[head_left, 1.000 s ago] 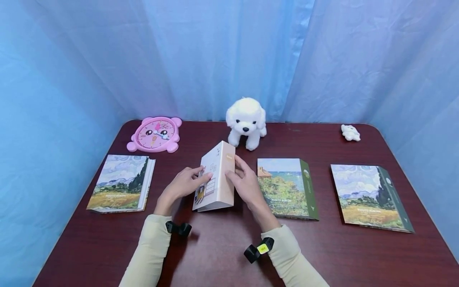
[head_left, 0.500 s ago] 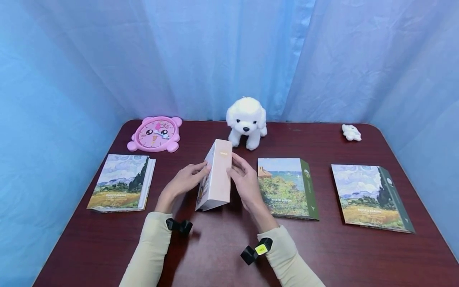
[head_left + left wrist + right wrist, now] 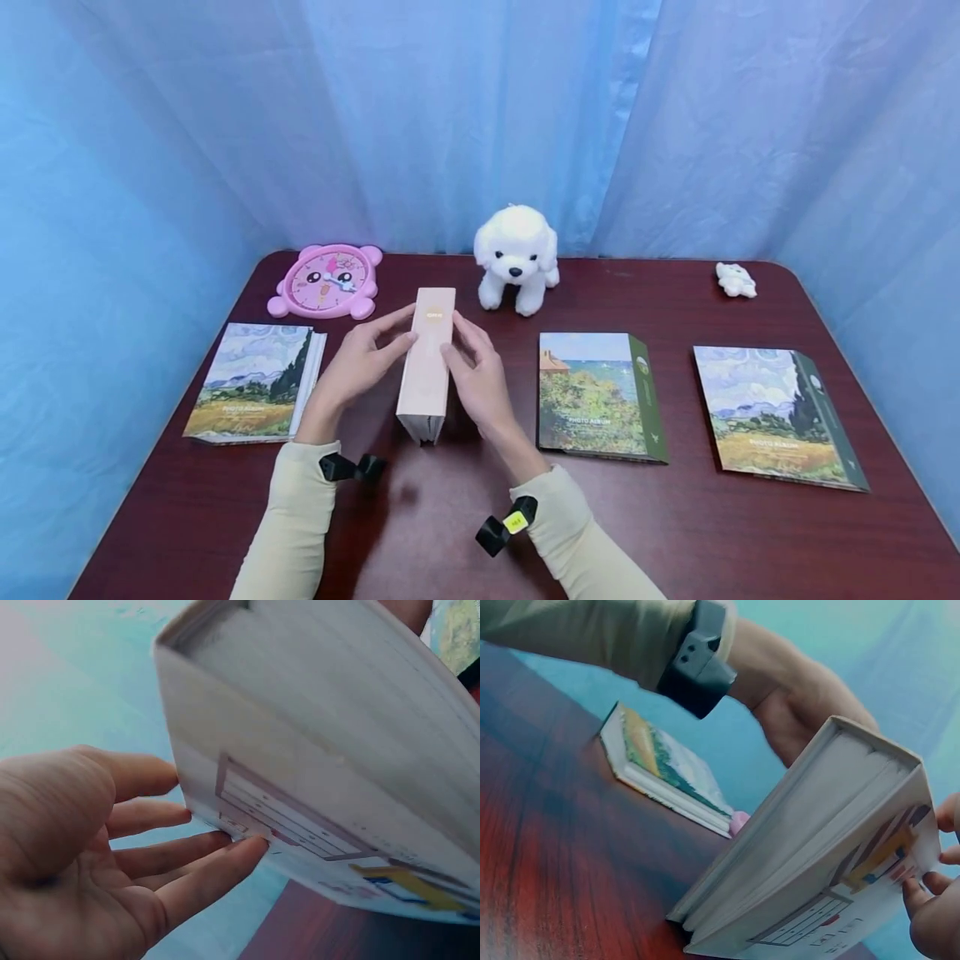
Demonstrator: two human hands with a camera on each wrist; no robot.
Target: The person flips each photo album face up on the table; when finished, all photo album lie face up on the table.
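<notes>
My left hand (image 3: 358, 362) and right hand (image 3: 482, 379) press fingertips on opposite covers of the thick book (image 3: 427, 362); the fingers are fairly straight, apart, neither hand wrapped round it. It stands spine up on the table (image 3: 427, 533), in front of the plush dog (image 3: 517, 258). I'd expect it heavyish, covers stiff and smooth enough to slip; squeezing both covers near the spine seems surest, as the pages could splay. The left album (image 3: 247, 379) and pink clock (image 3: 326, 283) limit my left, the green-spined album (image 3: 592, 396) my right.
</notes>
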